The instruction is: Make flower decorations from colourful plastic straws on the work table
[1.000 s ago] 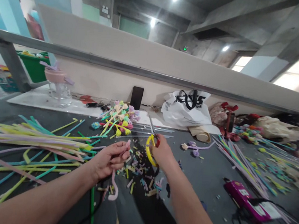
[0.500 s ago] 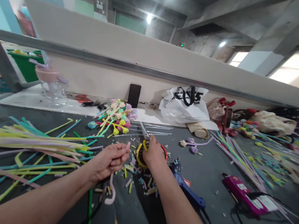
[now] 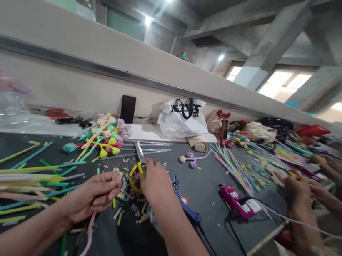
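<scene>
My left hand (image 3: 97, 194) is closed, pinching a pink pipe cleaner (image 3: 88, 239). A short pink end pokes up past the fingertips, while the tail hangs below the palm and curves toward the table's front. My right hand (image 3: 155, 182) is closed over the handles of a pair of scissors (image 3: 140, 153). A yellow handle loop shows beside the fingers, and the metal blades point away from me; the hand hides the other loop. Small cut pieces of pipe cleaner (image 3: 120, 215) lie scattered between and beneath the hands.
Loose pipe cleaners (image 3: 2, 183) pile up at left. Behind are fuzzy flower stems (image 3: 107, 136), a phone (image 3: 127, 109) and a white bag (image 3: 183, 119). A blue corded tool (image 3: 189, 212) and a purple device (image 3: 237, 200) lie right. Another person's hands (image 3: 298, 189) work farther right.
The view has swung right, bringing another person's hands and arms into sight. My right hand now covers the red scissor loop that showed before. My left hand keeps its pinch on the pipe cleaner.
</scene>
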Action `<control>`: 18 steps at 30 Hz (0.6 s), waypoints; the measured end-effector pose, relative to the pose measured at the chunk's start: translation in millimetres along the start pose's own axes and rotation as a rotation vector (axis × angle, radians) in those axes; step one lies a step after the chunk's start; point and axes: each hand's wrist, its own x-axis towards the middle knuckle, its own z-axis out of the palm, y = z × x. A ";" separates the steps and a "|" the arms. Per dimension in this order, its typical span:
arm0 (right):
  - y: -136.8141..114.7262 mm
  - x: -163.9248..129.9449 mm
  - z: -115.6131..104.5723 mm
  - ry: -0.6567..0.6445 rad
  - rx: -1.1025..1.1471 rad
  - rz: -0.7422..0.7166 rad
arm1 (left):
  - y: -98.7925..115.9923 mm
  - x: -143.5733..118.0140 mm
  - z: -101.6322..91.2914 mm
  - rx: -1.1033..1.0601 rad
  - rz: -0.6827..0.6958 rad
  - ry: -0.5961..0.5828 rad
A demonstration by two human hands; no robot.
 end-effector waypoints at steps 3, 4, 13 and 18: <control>25.9 -32.3 -19.4 0.025 0.019 -0.080 | 0.0 -0.7 2.4 -0.024 -0.024 0.042; 37.3 -42.6 -21.8 0.024 -0.002 -0.045 | -0.1 -0.8 3.8 -0.036 -0.036 0.060; 95.4 -76.4 7.2 -0.092 -0.127 0.122 | -4.4 -3.0 24.6 -0.080 -0.049 0.081; 105.5 -62.9 -7.1 -0.037 -0.005 0.152 | -7.8 -3.4 32.6 -0.082 -0.003 0.111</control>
